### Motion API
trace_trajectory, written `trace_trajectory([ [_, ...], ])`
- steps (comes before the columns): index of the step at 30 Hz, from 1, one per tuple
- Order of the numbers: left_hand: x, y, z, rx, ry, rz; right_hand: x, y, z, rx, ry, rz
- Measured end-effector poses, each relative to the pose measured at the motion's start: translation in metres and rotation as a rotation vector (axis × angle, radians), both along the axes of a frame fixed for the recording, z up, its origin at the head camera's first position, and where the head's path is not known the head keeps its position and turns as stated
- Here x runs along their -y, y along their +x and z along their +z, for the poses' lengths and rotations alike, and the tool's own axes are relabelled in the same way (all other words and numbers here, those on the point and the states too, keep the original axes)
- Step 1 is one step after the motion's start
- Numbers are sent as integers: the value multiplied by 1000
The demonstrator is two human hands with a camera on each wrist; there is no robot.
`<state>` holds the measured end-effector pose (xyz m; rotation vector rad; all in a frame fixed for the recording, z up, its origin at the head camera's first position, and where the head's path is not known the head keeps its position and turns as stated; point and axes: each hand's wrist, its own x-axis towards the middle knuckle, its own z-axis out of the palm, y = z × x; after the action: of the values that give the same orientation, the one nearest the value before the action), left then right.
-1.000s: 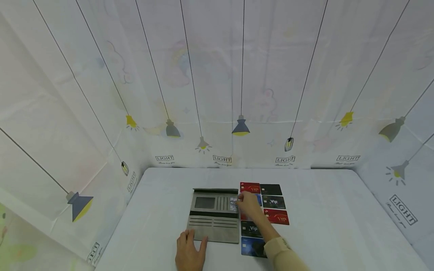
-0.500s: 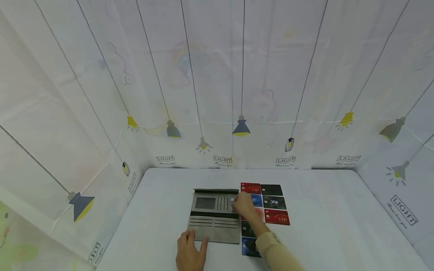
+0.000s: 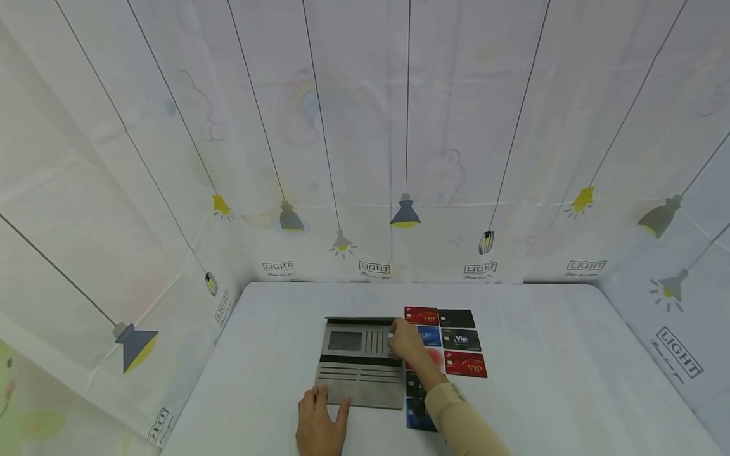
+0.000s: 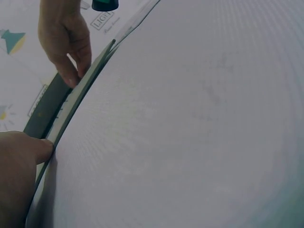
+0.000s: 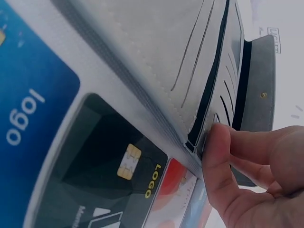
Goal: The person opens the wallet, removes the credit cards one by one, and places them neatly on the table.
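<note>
A grey wallet (image 3: 359, 364) lies open on the white table (image 3: 542, 354). My left hand (image 3: 322, 410) rests flat on its near left corner; a finger (image 4: 28, 147) touches the wallet's edge (image 4: 61, 102). My right hand (image 3: 405, 340) is at the wallet's upper right card slots and pinches a pale card (image 3: 391, 336) that is almost wholly inside a slot. In the right wrist view the thumb (image 5: 216, 142) presses at the slot edge of the wallet (image 5: 156, 52). The left wrist view shows the right hand (image 4: 66, 42) from the side, fingers pointing down onto the wallet.
Several cards lie in two columns right of the wallet: a red VIP card (image 3: 421, 315), a black one (image 3: 456, 318), a blue one (image 3: 430, 334), a black Vip card (image 3: 461, 340), another red (image 3: 466, 365). My right forearm crosses the nearer cards. Curtain walls enclose the table.
My right hand has slid left and pushed the pale card further into the slot; far less of the card shows. The left hand has stayed put.
</note>
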<state>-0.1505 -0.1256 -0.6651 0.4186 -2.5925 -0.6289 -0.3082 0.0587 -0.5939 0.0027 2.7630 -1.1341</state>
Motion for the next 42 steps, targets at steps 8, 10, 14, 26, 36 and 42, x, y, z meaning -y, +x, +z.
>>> trace_trajectory([
  [8,1,-1,-1,18,7,-1,-2,-3,-1,15,17,57],
  [10,0,-1,-1,13,6,3,-3,-7,-5,19,31,69],
  [14,-1,-1,0,12,8,2,-2,-12,-9,26,68,81],
  [26,0,-1,0,24,1,7,1,-16,-1,9,56,-54],
  [36,1,-1,-4,-15,-20,6,-4,-12,-2,24,-78,-97],
  [42,2,-2,-6,-76,-52,-4,-12,-10,1,20,-136,-100],
])
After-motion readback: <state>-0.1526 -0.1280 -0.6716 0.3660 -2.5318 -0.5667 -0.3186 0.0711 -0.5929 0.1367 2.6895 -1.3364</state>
